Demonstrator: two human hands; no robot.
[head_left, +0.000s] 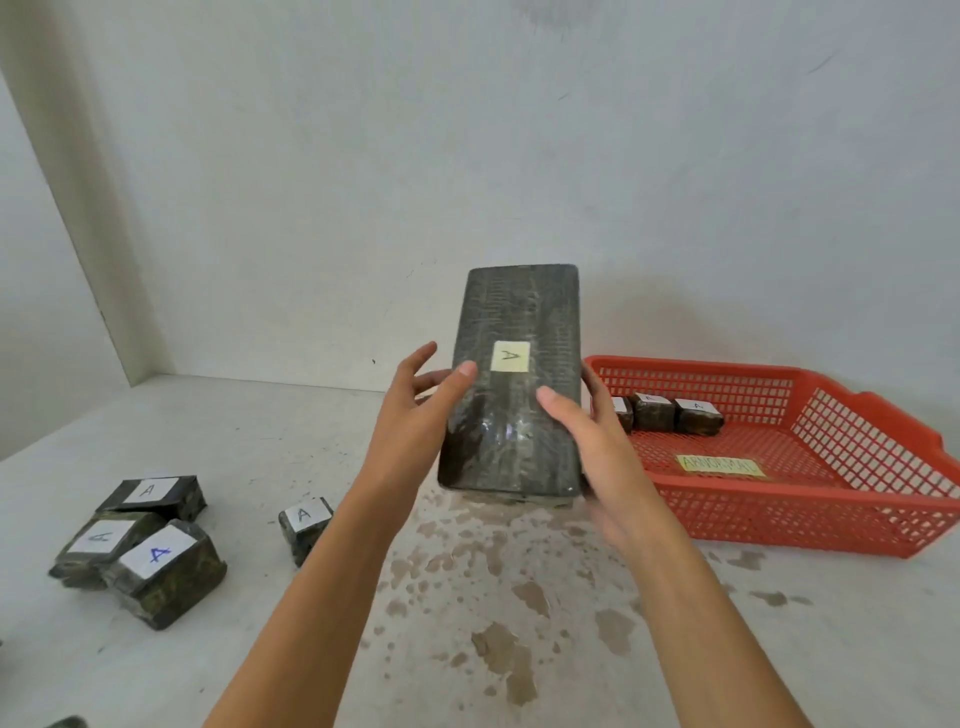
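A long dark block wrapped in clear film (514, 322), with a small pale label marked "A", is held up in front of me above the table. My left hand (415, 415) holds its left edge, thumb on the front face and fingers spread behind. On the right edge, my right hand (592, 447) grips it with the thumb on the front and the fingers behind. The block's back side is hidden.
A red mesh basket (810, 499) with a yellow label stands at the right and holds three small wrapped blocks (696, 415). Three wrapped blocks marked "A" (150, 556) lie at the left, one small block (306, 519) nearer the middle. The stained white table (519, 623) meets a wall behind.
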